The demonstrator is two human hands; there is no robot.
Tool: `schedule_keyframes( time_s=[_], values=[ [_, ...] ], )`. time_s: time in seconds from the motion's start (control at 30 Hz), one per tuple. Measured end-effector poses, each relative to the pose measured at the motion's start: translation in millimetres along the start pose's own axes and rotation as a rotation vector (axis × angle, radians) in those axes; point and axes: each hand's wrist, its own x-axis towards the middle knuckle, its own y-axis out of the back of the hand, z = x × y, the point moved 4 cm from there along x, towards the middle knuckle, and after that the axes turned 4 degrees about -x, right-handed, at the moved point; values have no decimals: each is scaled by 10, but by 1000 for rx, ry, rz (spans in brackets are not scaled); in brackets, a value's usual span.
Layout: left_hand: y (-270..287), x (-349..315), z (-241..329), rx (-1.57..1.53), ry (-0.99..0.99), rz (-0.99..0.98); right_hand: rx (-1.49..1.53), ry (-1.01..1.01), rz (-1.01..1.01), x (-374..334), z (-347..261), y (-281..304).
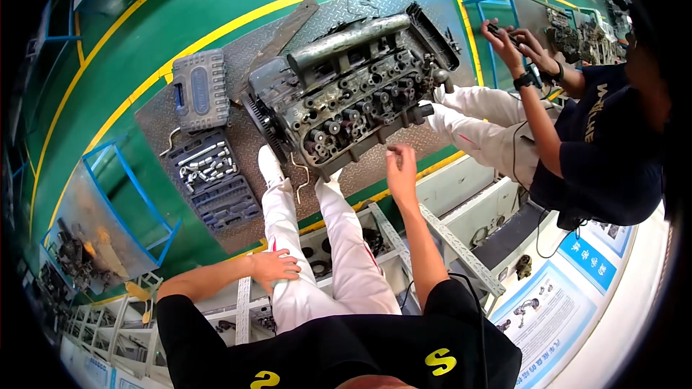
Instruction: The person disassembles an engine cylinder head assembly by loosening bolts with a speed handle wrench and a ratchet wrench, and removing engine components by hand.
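A greasy engine lies on a metal checker-plate platform, its row of valve springs exposed and a thick pipe along its far side. My right hand hovers by the engine's near edge, with thumb and fingers curled together; what they may hold is too small to make out. On my left thigh rests my left hand, fingers spread and holding nothing. A toothed flywheel shows at the engine's left end. Left of it lie a grey-blue plastic tool case and an open socket set with shiny sockets.
At the right a co-worker in a dark shirt handles a small dark object. A long dark tray lies beyond the engine. Behind my legs stands white shelving with parts. A blue-framed table is at the left, over green floor.
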Motion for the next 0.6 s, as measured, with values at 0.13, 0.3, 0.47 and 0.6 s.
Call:
schedule_keyframes(
  time_s=[0.13,0.3,0.47,0.6],
  values=[
    [-45,11,-20,-18,11,10,38,-63,-131,-278,38,-413],
    [-43,54,-5,-76,36,-14,156,-97,-193,-342,-193,-729],
    [-16,39,18,-33,50,-25,189,-28,-201,-175,-312,-881],
    [534,-225,-129,-152,387,58,179,-31,-193,3,-427,-804]
  ],
)
